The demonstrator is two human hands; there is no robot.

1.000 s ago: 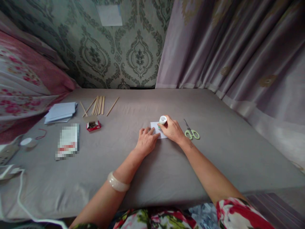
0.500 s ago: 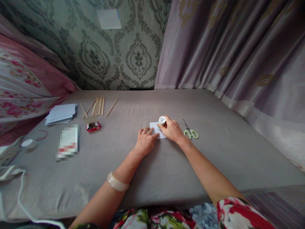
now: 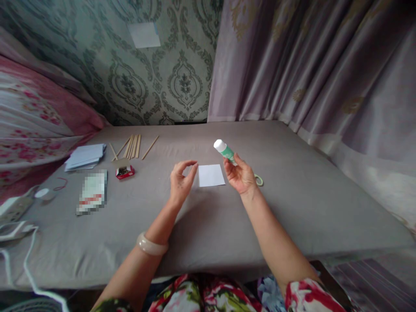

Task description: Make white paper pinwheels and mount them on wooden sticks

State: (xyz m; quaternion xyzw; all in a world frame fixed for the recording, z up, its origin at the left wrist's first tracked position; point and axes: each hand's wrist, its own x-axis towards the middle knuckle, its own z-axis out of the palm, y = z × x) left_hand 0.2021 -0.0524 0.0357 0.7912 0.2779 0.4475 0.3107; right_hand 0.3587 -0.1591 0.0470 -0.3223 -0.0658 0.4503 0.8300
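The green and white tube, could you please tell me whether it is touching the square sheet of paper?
Apart: the head view shows grey cloth between the tube and the sheet, with the tube held in the right hand.

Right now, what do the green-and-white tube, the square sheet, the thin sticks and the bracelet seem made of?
Tube: probably smooth plastic, judging by its rigid, evenly coloured body.
Square sheet: matte paper, thin, flat and white.
Sticks: likely bare wood, pale tan and unpainted.
Bracelet: polished, with bright highlights; stone, glass or plastic, I can't tell.
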